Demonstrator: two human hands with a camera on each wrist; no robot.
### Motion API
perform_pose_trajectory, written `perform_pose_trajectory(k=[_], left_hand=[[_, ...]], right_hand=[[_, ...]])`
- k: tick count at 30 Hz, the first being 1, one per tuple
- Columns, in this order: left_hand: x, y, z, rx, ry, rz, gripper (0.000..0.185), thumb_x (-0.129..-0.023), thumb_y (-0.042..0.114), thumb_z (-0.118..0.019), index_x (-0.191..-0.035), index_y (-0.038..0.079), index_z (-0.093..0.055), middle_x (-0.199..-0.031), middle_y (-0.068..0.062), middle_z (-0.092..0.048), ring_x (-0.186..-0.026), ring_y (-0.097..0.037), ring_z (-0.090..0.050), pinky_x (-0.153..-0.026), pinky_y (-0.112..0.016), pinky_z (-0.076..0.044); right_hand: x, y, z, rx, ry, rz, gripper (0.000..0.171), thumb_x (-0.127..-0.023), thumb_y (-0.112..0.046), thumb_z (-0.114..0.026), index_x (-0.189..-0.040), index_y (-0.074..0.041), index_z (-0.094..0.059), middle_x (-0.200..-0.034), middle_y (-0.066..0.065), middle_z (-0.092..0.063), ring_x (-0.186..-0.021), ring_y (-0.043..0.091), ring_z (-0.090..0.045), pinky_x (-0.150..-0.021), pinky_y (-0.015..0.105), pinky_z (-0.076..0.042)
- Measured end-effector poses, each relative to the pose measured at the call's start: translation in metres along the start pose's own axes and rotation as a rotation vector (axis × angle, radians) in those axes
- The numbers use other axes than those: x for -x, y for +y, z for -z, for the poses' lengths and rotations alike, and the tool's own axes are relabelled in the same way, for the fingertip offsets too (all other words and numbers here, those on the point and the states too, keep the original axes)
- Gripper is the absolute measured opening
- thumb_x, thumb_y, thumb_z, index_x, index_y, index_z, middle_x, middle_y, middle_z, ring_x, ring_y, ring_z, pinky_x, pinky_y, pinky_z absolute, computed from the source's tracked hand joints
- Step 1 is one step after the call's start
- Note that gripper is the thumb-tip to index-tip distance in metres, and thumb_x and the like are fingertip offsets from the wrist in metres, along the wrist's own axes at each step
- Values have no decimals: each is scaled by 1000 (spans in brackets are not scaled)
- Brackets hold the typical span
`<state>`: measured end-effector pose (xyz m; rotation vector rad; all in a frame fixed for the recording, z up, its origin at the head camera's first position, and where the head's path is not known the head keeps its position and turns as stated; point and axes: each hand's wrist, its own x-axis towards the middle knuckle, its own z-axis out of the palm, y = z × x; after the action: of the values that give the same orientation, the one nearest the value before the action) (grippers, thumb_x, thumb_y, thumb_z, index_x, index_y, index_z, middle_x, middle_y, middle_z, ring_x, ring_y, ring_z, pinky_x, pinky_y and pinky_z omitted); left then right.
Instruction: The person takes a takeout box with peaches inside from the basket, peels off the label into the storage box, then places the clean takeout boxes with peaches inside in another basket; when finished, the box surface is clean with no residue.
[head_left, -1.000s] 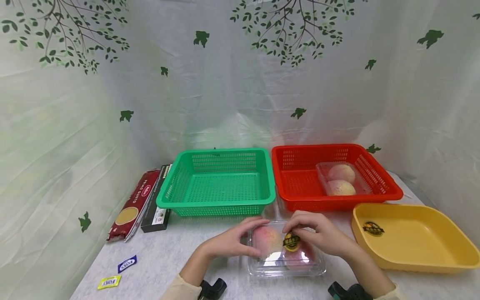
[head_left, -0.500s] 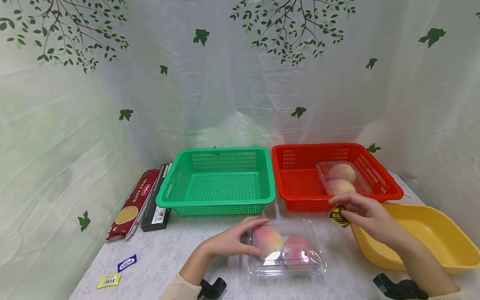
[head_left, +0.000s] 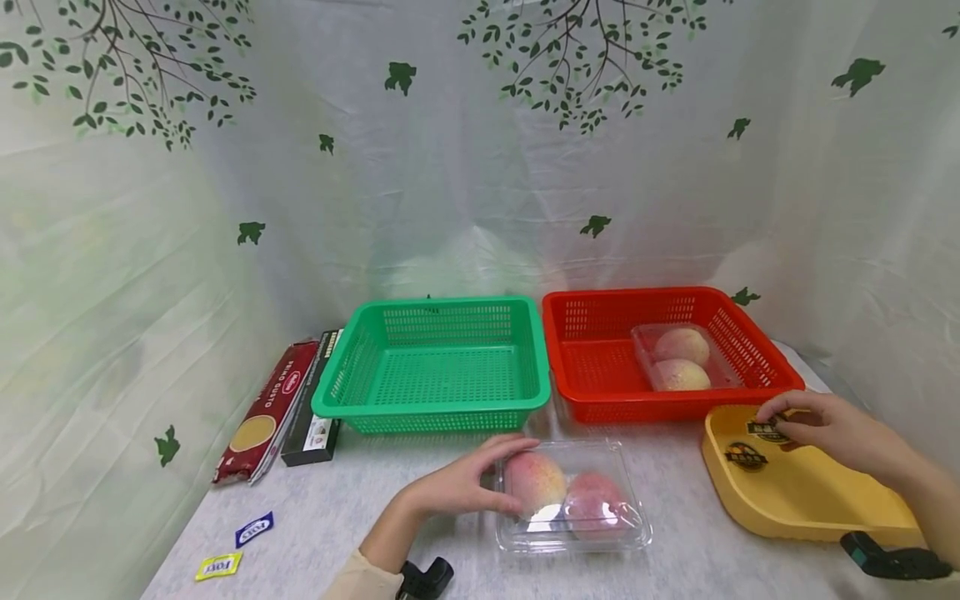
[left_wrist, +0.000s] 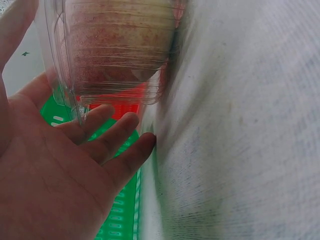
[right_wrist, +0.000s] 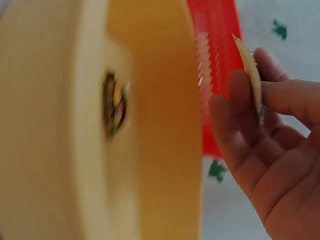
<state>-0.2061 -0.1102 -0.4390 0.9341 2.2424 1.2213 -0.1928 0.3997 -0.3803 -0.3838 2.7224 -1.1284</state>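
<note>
In the head view my left hand [head_left: 468, 482] steadies a clear plastic clamshell box [head_left: 633, 533] on the table, thumb and forefinger over its left side. Two pinkish peaches [head_left: 596, 500] lie inside it; the left wrist view shows one peach [left_wrist: 120, 40] through the ribbed wall. Over the yellow tray [head_left: 825, 500], my right hand [head_left: 840, 429] pinches a black-and-gold sticker [head_left: 767, 431]. Edge-on, that sticker [right_wrist: 252, 75] sits between thumb and fingers in the right wrist view. Another such sticker [head_left: 746, 456] lies in the tray.
A green basket [head_left: 431, 408] stands at the back, beside a red basket [head_left: 645, 408] holding a clear pack of two pale peaches [head_left: 682, 375]. To the left lie a red package [head_left: 270, 408], a black box [head_left: 311, 446] and two small sachets, blue [head_left: 254, 529] and yellow [head_left: 218, 567].
My right hand has moved right from the clamshell to above the yellow tray, carrying the sticker off the lid. The left hand and the box have stayed in place.
</note>
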Motion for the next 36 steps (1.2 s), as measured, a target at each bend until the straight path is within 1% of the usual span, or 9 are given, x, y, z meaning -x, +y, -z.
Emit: perform_pose_trajectory(k=[2,5,14,19,22,25,28,31,36], left_hand=[[-1,0,0,-3,-1,-1,78,-86,32,-78,-152,38,-37,-165,-8,-24,-152,-29,-22,-118,-57,-28],[-1,0,1,-6,-3,-7,78,-87,32,-78,-153,36,-37,-165,-9,-25,-152,-28,-23,-118,-55,-29],[1,-2,0,3,12,1,79,-87,32,-78,-153,37,-36,-164,-9,-25,-151,-31,-24,-116,-58,-31],[3,-5,-1,19,14,6,76,-88,33,-77,-152,39,-37,-164,-9,-26,-150,-31,-26,-115,-53,-35],[4,-6,-1,26,15,9,77,-87,32,-77,-152,39,-36,-164,-9,-25,-150,-32,-26,-115,-54,-35],[4,-6,-1,25,13,13,78,-87,32,-77,-153,39,-36,-164,-10,-24,-150,-34,-26,-114,-58,-34],[3,-4,0,23,7,10,78,-87,33,-77,-153,38,-36,-164,-10,-24,-151,-34,-24,-115,-58,-33],[2,-3,0,23,3,3,77,-87,33,-77,-153,37,-36,-164,-10,-25,-151,-31,-24,-115,-55,-33],[0,-2,0,14,3,-2,77,-87,33,-77,-153,37,-36,-164,-10,-25,-151,-32,-25,-114,-54,-35]], right_hand=[[1,8,5,26,-34,-49,25,-100,-8,-56,-120,4,-62,-116,16,-66,-87,0,-61,-74,26,-60],[2,19,12,31,-92,-86,29,-100,-8,-56,-124,9,-60,-119,24,-65,-87,4,-63,-74,26,-60],[-1,42,13,23,-161,-184,33,-95,-3,-58,-126,5,-59,-126,28,-59,-91,13,-59,-71,33,-61],[-2,56,9,36,-187,-156,32,-93,1,-58,-124,8,-60,-123,30,-61,-86,14,-60,-68,31,-60],[-2,66,4,70,-193,-115,32,-92,0,-60,-123,7,-60,-113,22,-63,-78,10,-57,-65,25,-55],[-1,75,0,137,-187,-42,31,-91,-3,-63,-121,5,-62,-110,15,-64,-79,0,-52,-66,19,-48],[-1,80,-1,198,-166,14,31,-91,-5,-64,-121,4,-63,-115,19,-65,-86,-10,-46,-72,15,-46],[-2,80,-1,243,-142,24,32,-90,-5,-66,-121,2,-64,-120,23,-65,-89,-15,-44,-75,14,-47],[0,73,0,347,-37,14,28,-87,-4,-68,-116,0,-68,-113,17,-70,-89,-6,-55,-74,16,-49]])
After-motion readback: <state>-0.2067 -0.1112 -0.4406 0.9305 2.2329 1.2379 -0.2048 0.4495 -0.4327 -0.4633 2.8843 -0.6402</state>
